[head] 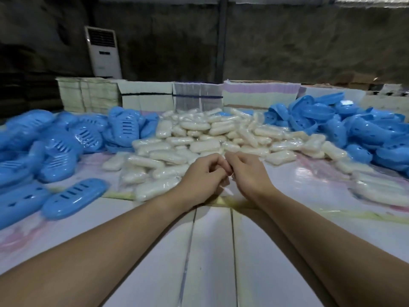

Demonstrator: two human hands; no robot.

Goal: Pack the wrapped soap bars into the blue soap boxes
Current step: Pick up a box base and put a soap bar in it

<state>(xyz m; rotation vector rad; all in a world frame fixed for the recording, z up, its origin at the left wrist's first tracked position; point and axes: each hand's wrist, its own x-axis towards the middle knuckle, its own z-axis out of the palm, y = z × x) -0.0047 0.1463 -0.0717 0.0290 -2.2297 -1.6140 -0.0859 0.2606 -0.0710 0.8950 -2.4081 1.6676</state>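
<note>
Two hands meet at tabletop (210, 251) centre, left hand (202, 173) and right hand (247, 171) fingers curled, fingertips touching; whether they pinch anything, cannot tell. Wrapped soap bars (199, 138) heaped just beyond the hands. Blue soap boxes (55, 142) piled far left and far right, one lid (75, 198) lying separate near left.

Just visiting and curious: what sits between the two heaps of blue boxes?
In the head view, a pile of wrapped soap bars fills the stretch between the left heap and right heap.
</note>
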